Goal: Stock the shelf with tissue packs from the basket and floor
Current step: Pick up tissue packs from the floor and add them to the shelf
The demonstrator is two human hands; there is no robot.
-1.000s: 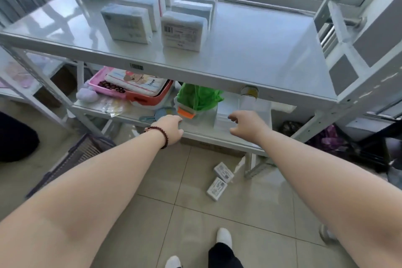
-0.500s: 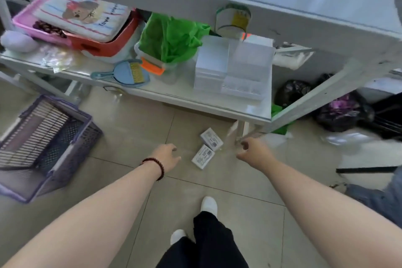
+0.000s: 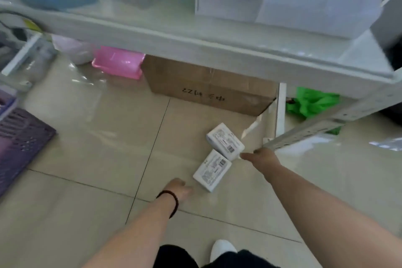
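Note:
Two white tissue packs lie on the tiled floor in front of the shelf: the far pack [image 3: 225,141] and the near pack [image 3: 212,170], touching at a corner. My left hand [image 3: 178,188], with a dark bead bracelet at the wrist, is just left of the near pack, fingers apart and holding nothing. My right hand [image 3: 262,158] is close to the right edge of the far pack, a finger stretched toward it, nothing in it. The purple basket [image 3: 19,143] stands at the far left. The white lower shelf [image 3: 195,50] runs across the top of the view.
A cardboard box [image 3: 208,87] sits under the shelf behind the packs, with a pink plastic bin [image 3: 118,64] to its left and a green bag [image 3: 313,102] to its right. A white shelf leg [image 3: 280,111] and a slanted metal brace [image 3: 304,132] stand right of the packs.
The view has dropped closer to the floor. Both hands have moved down and forward to the two packs; the right hand now nearly touches the far pack.

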